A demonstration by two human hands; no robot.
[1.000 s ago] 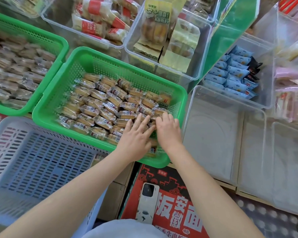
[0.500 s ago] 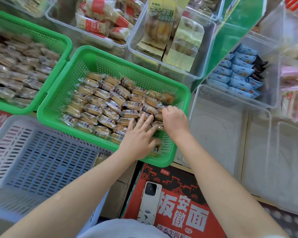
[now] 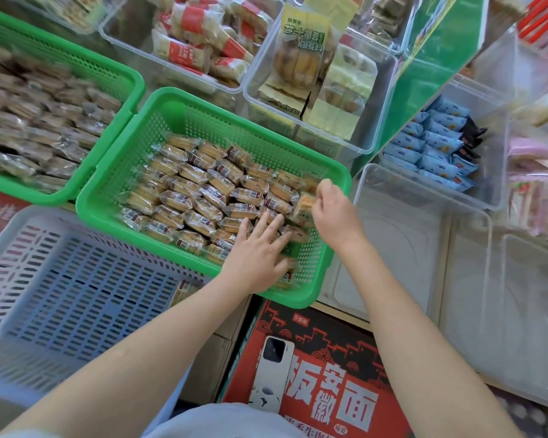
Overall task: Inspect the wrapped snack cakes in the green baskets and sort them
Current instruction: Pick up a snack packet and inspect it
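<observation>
The right hand (image 3: 331, 213) pinched one snack cake (image 3: 304, 206) above the near-right corner of the green basket (image 3: 184, 102); the left hand (image 3: 256, 251) lay flat on the rows. The slick wrapper could slip from that light pinch.

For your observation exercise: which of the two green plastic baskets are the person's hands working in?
The nearer, central green plastic basket: the left hand rests on its wrapped cakes, the right hand pinches one. The far-left green basket is untouched.
</observation>
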